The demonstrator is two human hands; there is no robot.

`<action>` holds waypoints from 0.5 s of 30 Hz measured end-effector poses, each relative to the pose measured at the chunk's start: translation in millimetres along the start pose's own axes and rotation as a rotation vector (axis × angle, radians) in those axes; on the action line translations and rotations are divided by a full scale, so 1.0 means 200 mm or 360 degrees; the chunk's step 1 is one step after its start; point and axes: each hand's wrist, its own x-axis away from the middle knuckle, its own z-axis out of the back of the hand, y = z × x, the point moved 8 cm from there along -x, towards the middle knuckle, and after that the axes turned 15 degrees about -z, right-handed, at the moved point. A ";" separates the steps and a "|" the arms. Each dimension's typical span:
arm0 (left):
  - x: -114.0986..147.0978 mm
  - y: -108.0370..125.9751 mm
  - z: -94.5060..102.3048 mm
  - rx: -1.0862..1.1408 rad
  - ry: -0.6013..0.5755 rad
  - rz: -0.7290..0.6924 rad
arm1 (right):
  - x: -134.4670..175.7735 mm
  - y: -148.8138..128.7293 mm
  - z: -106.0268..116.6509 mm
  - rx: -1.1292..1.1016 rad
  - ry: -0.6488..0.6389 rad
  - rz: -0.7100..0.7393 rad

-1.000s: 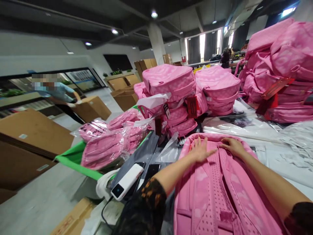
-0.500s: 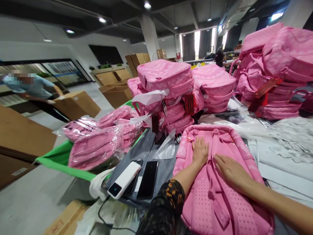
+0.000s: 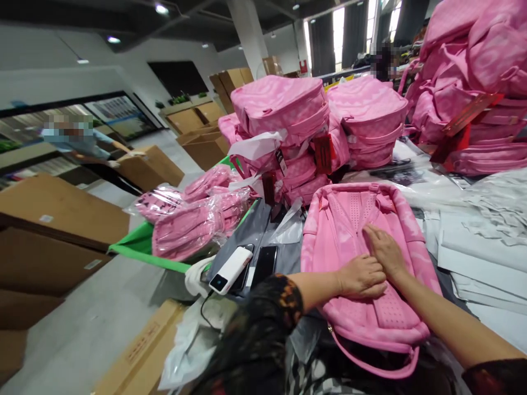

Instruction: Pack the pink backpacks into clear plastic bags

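Observation:
A pink backpack (image 3: 329, 241) lies back-panel up in front of me, its padded, perforated straps on top and a handle loop at the near end. My left hand (image 3: 362, 277) is curled closed over the straps at the bag's middle; its fingertips are partly hidden. My right hand (image 3: 385, 249) lies just above and against it, fingers extended and touching the strap area near the centre. The two hands meet at the wrist and knuckles.
Stacked pink backpacks (image 3: 284, 104) stand behind, with another pile (image 3: 473, 71) at right. Left are a green-rimmed bin (image 3: 152, 258) of bagged backpacks, a white power bank (image 3: 230, 271), a black phone (image 3: 265, 260), and cardboard boxes (image 3: 61, 219). White sheets (image 3: 486, 252) lie right. A person (image 3: 86, 142) handles a carton.
My left hand has moved down and right from the upper straps, closing beside my right hand. The backpack's near end and handle loop have come into view.

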 end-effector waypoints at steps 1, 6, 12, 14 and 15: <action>0.00 -0.03 -0.04 -0.0049 -0.0014 0.0052 | -0.01 0.01 0.04 -0.0059 0.0061 -0.0041; 0.03 -0.15 -0.13 -0.0136 -0.0011 0.0276 | 0.14 -0.18 0.35 -0.0325 0.0158 0.0263; 0.08 -0.20 -0.10 -0.0090 0.0150 0.0586 | 0.66 -0.57 0.30 -0.0255 -0.0846 0.1531; 0.11 -0.26 -0.07 -0.0028 0.0267 0.0768 | 0.62 -0.54 0.22 -0.0227 -0.0758 0.1391; 0.12 -0.28 -0.05 0.0007 0.0300 0.0839 | 0.60 -0.52 0.18 -0.0216 -0.0697 0.1343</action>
